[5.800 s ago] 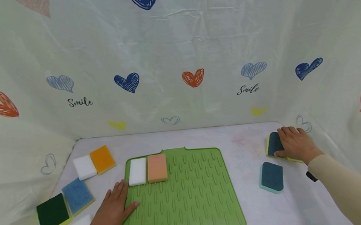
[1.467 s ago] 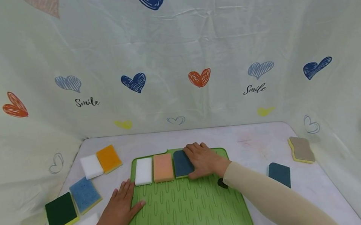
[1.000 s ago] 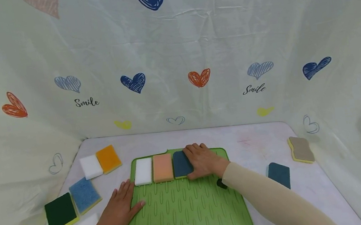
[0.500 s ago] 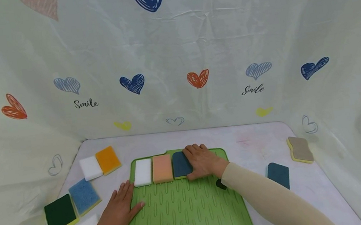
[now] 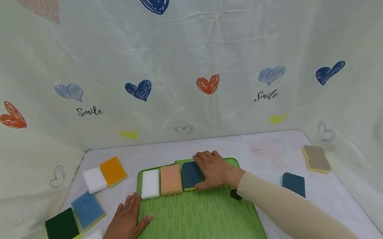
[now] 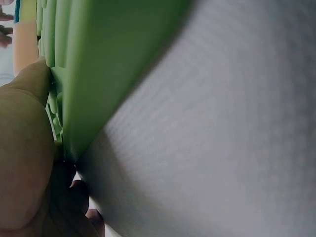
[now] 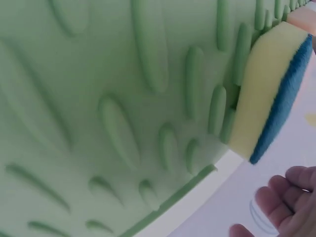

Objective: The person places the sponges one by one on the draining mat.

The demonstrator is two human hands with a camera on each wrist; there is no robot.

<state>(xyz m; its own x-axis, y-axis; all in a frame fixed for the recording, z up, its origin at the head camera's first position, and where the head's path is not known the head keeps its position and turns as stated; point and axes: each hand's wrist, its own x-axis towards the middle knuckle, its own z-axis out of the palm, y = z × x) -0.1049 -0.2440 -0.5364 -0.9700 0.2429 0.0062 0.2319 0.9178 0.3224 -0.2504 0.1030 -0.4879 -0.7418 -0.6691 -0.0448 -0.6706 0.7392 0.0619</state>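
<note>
On the mat's (image 5: 198, 223) far edge, beside the peach sponge (image 5: 170, 179), the blue sponge (image 5: 189, 175) is covered by relaxed right-hand (image 5: 215, 169) fingers; light, soft and squashy by judgement, it is best pinched at its long sides, while the left hand (image 5: 124, 225) lies flat on the mat.

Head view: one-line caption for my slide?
Right hand rests on dark blue sponge on green mat; left hand presses mat edge.
</note>
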